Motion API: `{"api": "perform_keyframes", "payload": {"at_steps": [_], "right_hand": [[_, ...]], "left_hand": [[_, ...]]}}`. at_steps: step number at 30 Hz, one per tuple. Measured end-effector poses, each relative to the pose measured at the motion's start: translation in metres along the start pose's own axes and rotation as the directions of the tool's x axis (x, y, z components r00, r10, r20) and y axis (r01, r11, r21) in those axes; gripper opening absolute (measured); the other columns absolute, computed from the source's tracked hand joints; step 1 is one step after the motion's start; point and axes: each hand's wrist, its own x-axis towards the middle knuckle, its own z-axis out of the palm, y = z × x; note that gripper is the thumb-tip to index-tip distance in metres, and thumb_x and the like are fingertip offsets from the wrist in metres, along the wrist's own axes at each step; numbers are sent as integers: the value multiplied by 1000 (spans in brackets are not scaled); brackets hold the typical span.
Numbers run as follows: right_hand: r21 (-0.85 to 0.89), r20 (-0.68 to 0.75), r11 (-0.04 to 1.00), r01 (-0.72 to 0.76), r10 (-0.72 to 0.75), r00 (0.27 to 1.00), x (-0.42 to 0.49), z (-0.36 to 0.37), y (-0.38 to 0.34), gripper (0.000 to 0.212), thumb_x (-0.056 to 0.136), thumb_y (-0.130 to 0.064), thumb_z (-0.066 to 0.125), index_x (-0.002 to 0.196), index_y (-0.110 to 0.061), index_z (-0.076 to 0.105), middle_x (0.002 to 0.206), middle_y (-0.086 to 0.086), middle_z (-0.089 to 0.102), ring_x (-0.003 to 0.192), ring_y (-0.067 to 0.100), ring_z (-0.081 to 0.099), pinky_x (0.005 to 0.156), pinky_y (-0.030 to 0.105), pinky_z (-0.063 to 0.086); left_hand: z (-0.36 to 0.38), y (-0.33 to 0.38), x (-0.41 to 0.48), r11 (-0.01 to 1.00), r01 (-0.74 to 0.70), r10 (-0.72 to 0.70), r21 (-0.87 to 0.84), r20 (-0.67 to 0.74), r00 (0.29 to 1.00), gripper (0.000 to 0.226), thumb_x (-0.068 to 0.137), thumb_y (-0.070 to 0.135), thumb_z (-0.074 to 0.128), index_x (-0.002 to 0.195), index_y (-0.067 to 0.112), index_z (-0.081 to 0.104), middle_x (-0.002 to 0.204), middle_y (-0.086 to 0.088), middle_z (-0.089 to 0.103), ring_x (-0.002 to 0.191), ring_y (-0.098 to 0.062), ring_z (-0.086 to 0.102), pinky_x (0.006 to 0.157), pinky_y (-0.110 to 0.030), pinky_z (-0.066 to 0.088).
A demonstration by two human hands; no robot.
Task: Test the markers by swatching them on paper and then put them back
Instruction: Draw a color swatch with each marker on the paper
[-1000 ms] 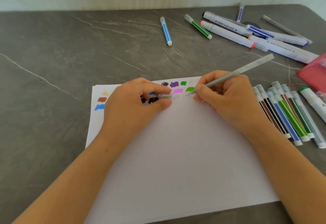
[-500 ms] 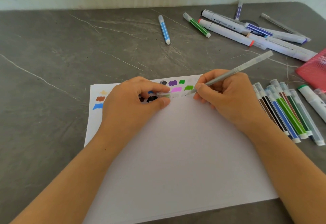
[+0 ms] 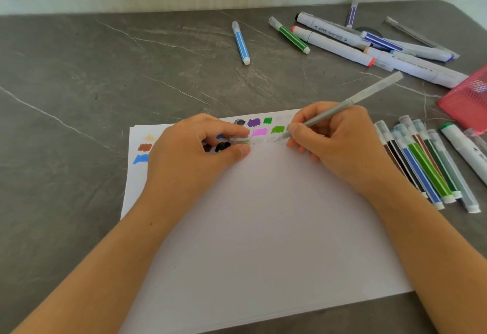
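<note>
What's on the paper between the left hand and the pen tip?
Head view: only faint grey swatches on bare paper between the left hand, pinching a clear cap, and the pen.

From where I stand I count two hands, the left hand (image 3: 189, 154) and the right hand (image 3: 340, 144). There is one grey pen (image 3: 363, 96) in the right and one clear cap (image 3: 238, 141) in the left. One stack of paper (image 3: 263, 228) carries at least ten coloured swatches (image 3: 254, 122). About seven slim markers (image 3: 429, 167) lie right of the right hand. Beyond it are four fat white markers (image 3: 334, 45) and one red mesh holder (image 3: 469, 96).
</note>
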Motion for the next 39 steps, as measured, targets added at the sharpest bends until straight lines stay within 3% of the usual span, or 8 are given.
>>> {"api": "perform_keyframes", "payload": {"at_steps": [20,27,30,33,39], "right_hand": [[23,4,1000,7,-7,1000,0,-2,1,16,86,-4,63,74,-13,66,63,3,68,50,8,57,44,18,45],[29,9,1000,3,-3,1000,0,-3,0,14,86,-4,63,74,-13,66,64,6,69,51,9,58,45,19,46],[143,-46,990,-14,21,999,1,-3,-2,12,87,-3,61,78,-8,65,63,3,68,53,11,58,44,20,47],[326,-39,944,-54,71,997,1,-2,-7,8,88,-1,60,82,-6,64,64,5,64,56,11,57,44,21,45],[520,105,851,-68,15,994,-4,0,-13,17,92,-9,50,90,-6,67,73,7,69,66,15,60,48,22,44]], "left_hand": [[-1,0,0,1000,-3,3,-6,8,1000,18,72,41,77,88,46,70,88,21,63,77,-8,54,72,-33,49],[-2,0,0,1000,3,-3,-1,14,1000,17,74,37,75,89,45,71,89,21,63,77,-7,55,69,-24,45],[-2,2,-1,999,3,-3,-37,-11,1000,17,75,35,75,90,42,72,85,21,65,72,-5,54,66,-15,41],[-3,6,-1,982,29,-41,-186,-60,997,15,76,28,75,89,35,74,76,21,68,64,-1,54,62,-6,38],[-5,12,-2,948,53,-83,-314,-82,993,14,75,22,75,88,29,75,77,16,72,72,-11,64,66,-15,49]]}}
